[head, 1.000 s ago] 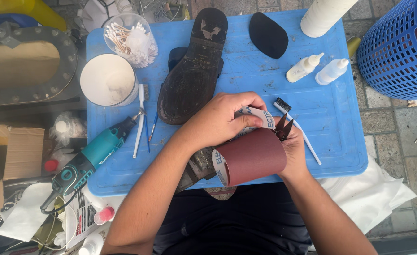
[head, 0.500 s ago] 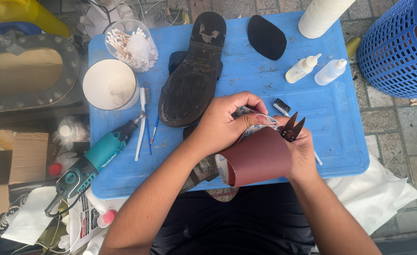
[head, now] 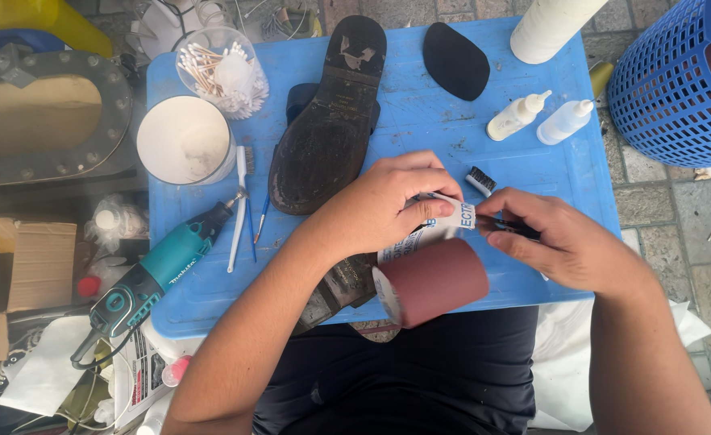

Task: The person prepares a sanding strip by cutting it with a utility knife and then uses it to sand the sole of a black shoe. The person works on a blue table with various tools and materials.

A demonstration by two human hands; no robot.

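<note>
The left hand (head: 384,205) pinches the loose white end of the sandpaper roll (head: 432,282), pulling it flat so it stays tight. The right hand (head: 561,242) is closed around small dark scissors (head: 507,228) at that end. The roll is reddish brown outside, white inside, at the near edge of the blue counter (head: 581,177), beside the worn shoe sole (head: 327,133).

Both hands meeting mid-frame, left hand (head: 384,205) fingers pinched, right hand (head: 561,242) fingers curled, forearms angled inward
</note>
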